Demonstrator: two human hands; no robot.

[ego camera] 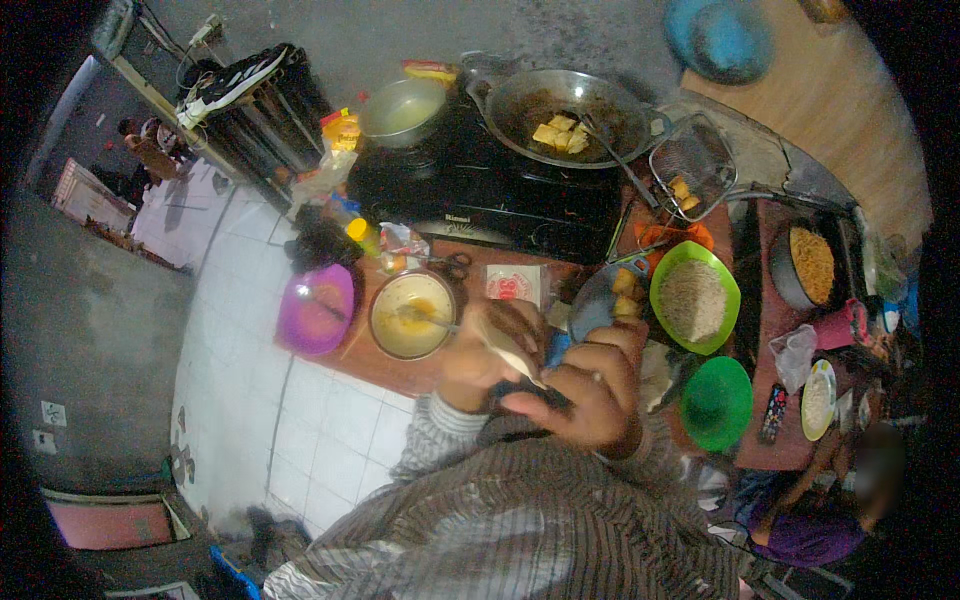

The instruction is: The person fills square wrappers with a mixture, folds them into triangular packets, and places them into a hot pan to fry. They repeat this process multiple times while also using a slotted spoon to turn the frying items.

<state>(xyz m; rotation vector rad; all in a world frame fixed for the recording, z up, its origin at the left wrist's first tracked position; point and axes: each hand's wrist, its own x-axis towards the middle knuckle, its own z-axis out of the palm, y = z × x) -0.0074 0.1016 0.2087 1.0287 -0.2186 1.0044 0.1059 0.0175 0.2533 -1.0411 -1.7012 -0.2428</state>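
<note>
Before my chest, my left hand (480, 352), blurred, and my right hand (592, 379), fingers curled, meet at a pale, thin, elongated piece (514, 358), seemingly pinched by both. Motion blur hides the exact grip. Left of my left hand stands a round bowl (381, 341) with yellowish mixture and a spoon (442, 324) leaning in it. Behind the hands lies a white packet (511, 279) with red print. Beyond my right hand sits a grey-blue dish (589, 307) with golden fried pieces (625, 289). A lime-green bowl (694, 300) of pale crumbs or flour is to its right.
A Rinnai gas stove (480, 202) bears a wok (517, 90) with folded pieces (562, 135) and a spatula (619, 161), plus a pot (403, 112). A wire strainer (694, 146) stands right of it. Nearby are purple (315, 307) and green bowls (716, 405). Another person (817, 532) is at right.
</note>
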